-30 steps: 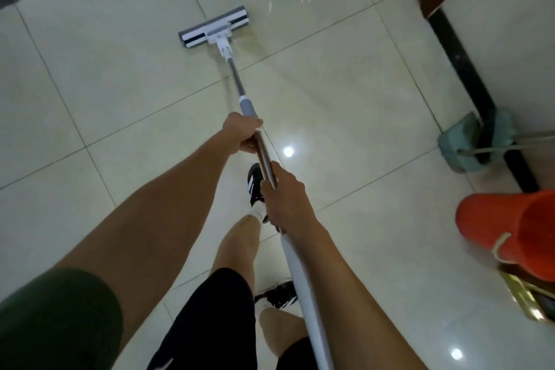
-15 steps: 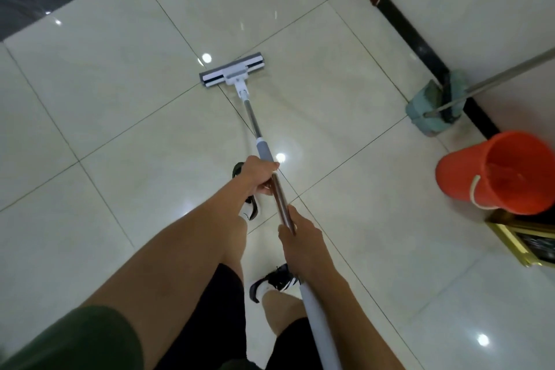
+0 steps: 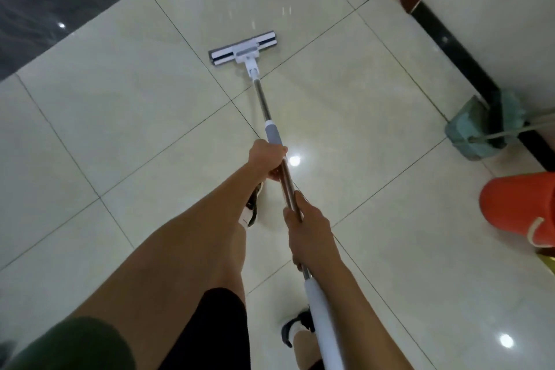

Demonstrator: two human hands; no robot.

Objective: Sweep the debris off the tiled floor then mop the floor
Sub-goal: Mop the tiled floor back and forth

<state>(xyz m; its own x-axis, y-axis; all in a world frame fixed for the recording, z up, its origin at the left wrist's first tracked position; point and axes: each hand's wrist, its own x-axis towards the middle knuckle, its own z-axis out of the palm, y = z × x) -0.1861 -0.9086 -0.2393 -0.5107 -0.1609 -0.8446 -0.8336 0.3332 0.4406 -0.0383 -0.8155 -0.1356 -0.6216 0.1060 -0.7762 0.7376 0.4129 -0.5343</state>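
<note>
The floor (image 3: 126, 105) tiles are smooth and shiny. The mop (image 3: 262, 99) pole is shiny metal. The bucket (image 3: 516, 204) looks like plastic.

One mop (image 3: 243, 50), one bucket (image 3: 521, 210), two hands (image 3: 267, 159).

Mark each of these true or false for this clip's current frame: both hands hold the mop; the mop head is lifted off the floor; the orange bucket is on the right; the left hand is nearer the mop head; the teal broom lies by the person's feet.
1. Both hands, left hand and right hand, hold the mop handle. True.
2. The mop head is lifted off the floor. False: it lies flat on the tiles.
3. The bucket is on the right. True.
4. The left hand is nearer the mop head. True.
5. The broom lies by the feet. False: it stands by the right wall.
</note>
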